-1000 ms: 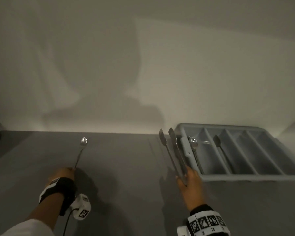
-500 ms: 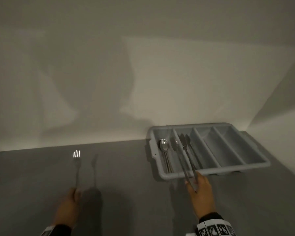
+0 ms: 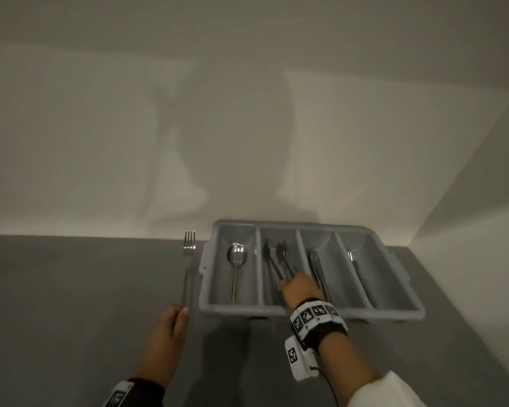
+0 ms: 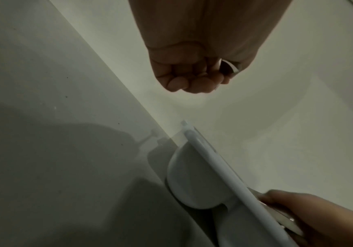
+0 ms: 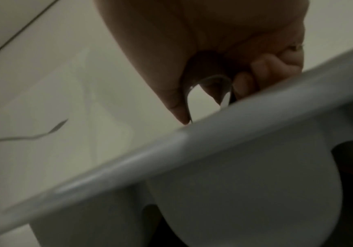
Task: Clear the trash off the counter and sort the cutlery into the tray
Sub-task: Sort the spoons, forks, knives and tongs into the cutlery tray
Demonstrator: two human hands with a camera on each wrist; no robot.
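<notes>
text: none readable | wrist bands (image 3: 315,314): black-and-white square code markers only, no letters or numbers

A grey table (image 3: 71,289) meets a pale wall at 12 o'clock. Towards 2 o'clock a grey four-compartment tray (image 3: 312,310) stands directly on it, its far end against the wall.

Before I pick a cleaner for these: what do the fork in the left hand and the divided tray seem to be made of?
The fork looks like polished metal, probably stainless steel: its tines give bright mirror-like glints. The tray looks like moulded grey plastic with a matte to satin finish: rounded rims and only soft highlights. The dim light leaves both uncertain.
</notes>
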